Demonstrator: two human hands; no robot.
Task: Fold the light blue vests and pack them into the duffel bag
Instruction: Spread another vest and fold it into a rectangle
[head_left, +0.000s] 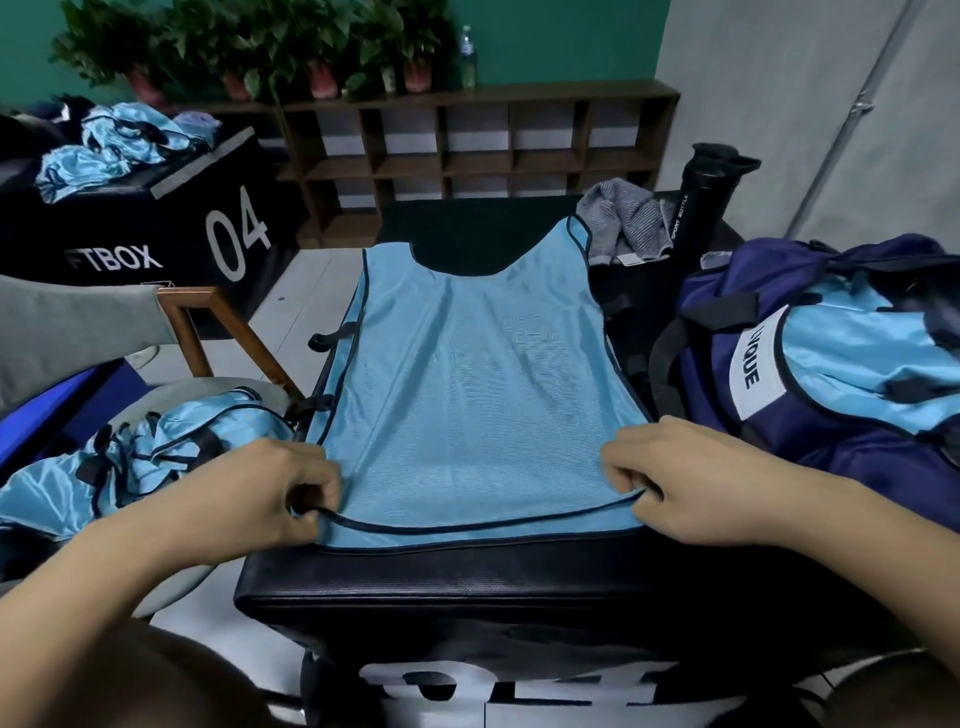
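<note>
— Where is the vest?
— The light blue vest (467, 374) lies flat on the black desk (467, 577), its neck away from the person.
— And the hands?
— The left hand (260, 493) and the right hand (691, 483) each pinch the near hem with curled fingers (623, 467). The duffel bag (852, 457) stands open at the right, with blue cloth (852, 353) inside.

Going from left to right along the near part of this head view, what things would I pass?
crumpled vests → left hand → spread vest → right hand → duffel bag
</note>
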